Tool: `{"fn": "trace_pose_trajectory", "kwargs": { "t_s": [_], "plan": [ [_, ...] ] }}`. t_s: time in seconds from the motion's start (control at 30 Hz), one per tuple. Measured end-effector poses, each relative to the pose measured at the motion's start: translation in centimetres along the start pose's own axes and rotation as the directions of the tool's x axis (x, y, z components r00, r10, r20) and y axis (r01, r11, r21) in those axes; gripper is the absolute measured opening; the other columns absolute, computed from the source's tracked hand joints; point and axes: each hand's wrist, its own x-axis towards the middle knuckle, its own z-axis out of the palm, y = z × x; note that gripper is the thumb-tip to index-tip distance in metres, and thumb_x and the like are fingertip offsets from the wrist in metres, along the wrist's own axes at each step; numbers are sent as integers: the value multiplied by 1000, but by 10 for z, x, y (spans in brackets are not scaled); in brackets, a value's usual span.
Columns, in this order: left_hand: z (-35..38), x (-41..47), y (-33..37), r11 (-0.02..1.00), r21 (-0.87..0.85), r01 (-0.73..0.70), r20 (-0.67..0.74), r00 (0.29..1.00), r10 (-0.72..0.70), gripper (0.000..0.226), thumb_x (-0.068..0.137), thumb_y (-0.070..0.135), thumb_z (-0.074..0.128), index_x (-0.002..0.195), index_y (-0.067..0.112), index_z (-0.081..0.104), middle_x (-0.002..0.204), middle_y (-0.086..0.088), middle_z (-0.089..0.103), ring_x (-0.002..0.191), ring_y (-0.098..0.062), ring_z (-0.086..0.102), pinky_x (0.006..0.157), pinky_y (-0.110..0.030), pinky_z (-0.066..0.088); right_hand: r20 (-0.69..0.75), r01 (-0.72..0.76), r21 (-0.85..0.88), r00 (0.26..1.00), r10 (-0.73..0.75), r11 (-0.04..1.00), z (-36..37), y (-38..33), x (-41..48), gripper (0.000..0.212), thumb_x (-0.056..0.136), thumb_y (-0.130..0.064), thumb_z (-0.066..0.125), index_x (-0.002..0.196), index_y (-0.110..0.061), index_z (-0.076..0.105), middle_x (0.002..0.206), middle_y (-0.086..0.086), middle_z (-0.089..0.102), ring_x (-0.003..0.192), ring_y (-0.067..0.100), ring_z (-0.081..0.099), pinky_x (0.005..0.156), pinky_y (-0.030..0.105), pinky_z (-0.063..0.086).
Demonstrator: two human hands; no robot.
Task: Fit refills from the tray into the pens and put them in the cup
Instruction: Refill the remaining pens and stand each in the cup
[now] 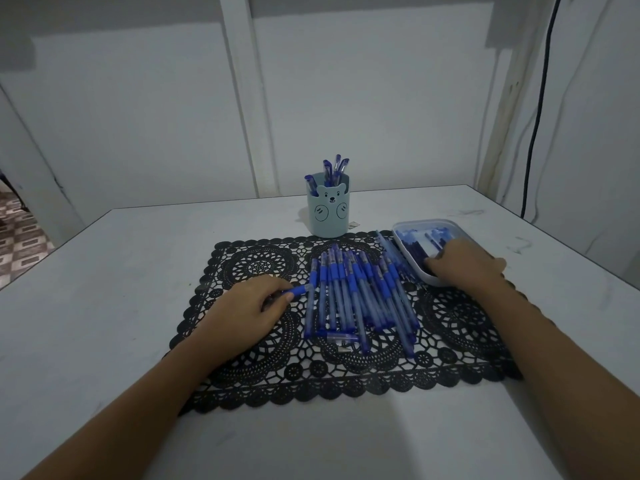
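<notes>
Blue pen (298, 291) in grip of left hand (254, 301); right hand (467, 266) inside one tray (429, 222), grip unclear; one cup (327, 216).

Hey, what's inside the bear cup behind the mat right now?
The bear cup holds a handful of blue pens standing up, their capped ends poking above the rim. The cup's wall hides their lower parts, so whatever lies at the bottom can't be seen.

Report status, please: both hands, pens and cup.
Left hand grips one pen over the mat. Right hand in the tray, grip unclear. Cup holds several pens, way to it free.
</notes>
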Motion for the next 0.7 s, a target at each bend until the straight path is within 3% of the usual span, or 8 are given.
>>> {"fn": "trace_pose_trajectory", "kwargs": {
  "t_s": [0.07, 0.13, 0.27, 0.4, 0.47, 0.57, 0.7],
  "plan": [
    [0, 0, 0, 1000, 3, -2, -3, 1000, 2, 27, 92, 36, 47, 108, 22, 62, 92, 9, 62, 81, -4, 55, 71, -24, 46, -49, -7, 26, 999, 9, 1000, 0, -2, -3, 29, 90, -30, 43, 66, -14, 47, 68, 0, 49, 69, 21, 45, 88, 40, 29],
    [-1, 0, 1, 1000, -3, -8, -17, 1000, 8, 22, 93, 31, 48, 107, 21, 62, 91, 8, 61, 81, -5, 54, 70, -22, 45, -138, 36, 116, 990, -20, 993, -3, -6, -8, 27, 94, -28, 39, 77, -12, 52, 79, 4, 56, 79, 26, 52, 87, 40, 34],
    [-4, 0, 5, 998, -66, 14, -59, 998, -18, 9, 91, 20, 52, 98, 26, 55, 86, 6, 59, 77, -6, 54, 68, -19, 43, -264, 326, 405, 936, -232, 854, -17, -19, -24, 23, 95, -23, 46, 105, -9, 60, 91, 3, 58, 79, 14, 49, 71, 23, 36],
    [-6, -1, 7, 995, -100, 6, -79, 997, -14, 19, 93, 17, 47, 106, 30, 51, 75, 8, 56, 63, -2, 50, 59, -13, 39, -217, 518, 530, 848, -483, 672, -24, -29, -46, 13, 91, -17, 54, 97, -18, 66, 82, -14, 59, 72, -6, 51, 61, 1, 35],
    [-7, -1, 9, 994, -108, -12, -99, 995, 1, 27, 94, 19, 45, 118, 28, 53, 85, 18, 57, 71, 8, 50, 64, -5, 36, -167, 560, 565, 797, -581, 606, -23, -32, -57, 11, 89, -18, 57, 92, -24, 65, 81, -18, 60, 76, -8, 54, 66, 2, 37],
    [-10, -1, 11, 993, -110, -32, -124, 992, 18, 30, 94, 24, 46, 123, 27, 55, 97, 26, 54, 85, 19, 48, 70, 2, 33, -140, 605, 574, 737, -662, 552, -21, -37, -67, 11, 88, -17, 59, 91, -23, 68, 81, -21, 61, 76, -13, 55, 67, -3, 36],
    [-11, -2, 14, 991, -133, -31, -132, 991, 13, 29, 94, 21, 48, 121, 23, 57, 89, 32, 51, 72, 23, 48, 65, 1, 33, -137, 622, 569, 717, -684, 538, -16, -40, -70, 12, 87, -18, 61, 93, -22, 70, 81, -24, 61, 79, -11, 56, 71, 0, 40]
  ]
}}
